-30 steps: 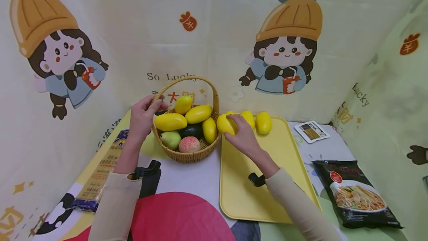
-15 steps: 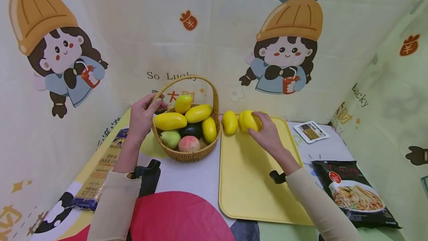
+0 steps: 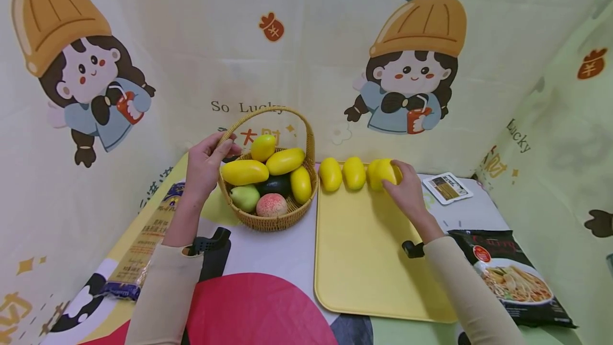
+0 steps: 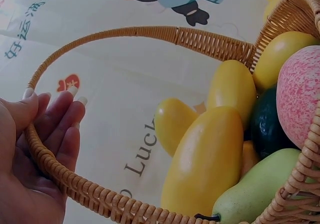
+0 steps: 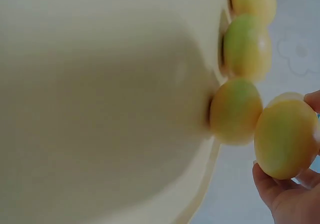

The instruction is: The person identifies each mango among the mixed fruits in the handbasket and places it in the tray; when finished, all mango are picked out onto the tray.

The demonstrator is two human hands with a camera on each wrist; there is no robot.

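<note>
My left hand (image 3: 203, 166) grips the handle of a wicker basket (image 3: 270, 223) on its left side, thumb over the cane (image 4: 37, 156). In the basket lie several yellow mangoes (image 3: 244, 173), a green pear (image 3: 245, 198), a pink peach (image 3: 271, 205) and a dark green fruit (image 3: 274, 186), perhaps an avocado. My right hand (image 3: 407, 188) holds another yellow mango (image 5: 285, 136) between thumb and fingers over the far right of a yellow tray (image 3: 378, 260). Three mangoes stand in a row along the tray's far edge: a left one (image 3: 330, 174), a middle one (image 3: 354, 173) and a right one (image 5: 236, 112), partly covered by the held mango.
Right of the tray lie a black noodle packet (image 3: 514, 281) and a small white-edged pack (image 3: 447, 188). A long packet of pasta (image 3: 143, 249) lies to the left, beside the left forearm. A printed cloth wall (image 3: 316, 57) rises behind the basket and tray.
My right hand has moved rightward along the row with a mango, from beside the basket to the tray's far right corner. The left hand and basket have stayed in place.
</note>
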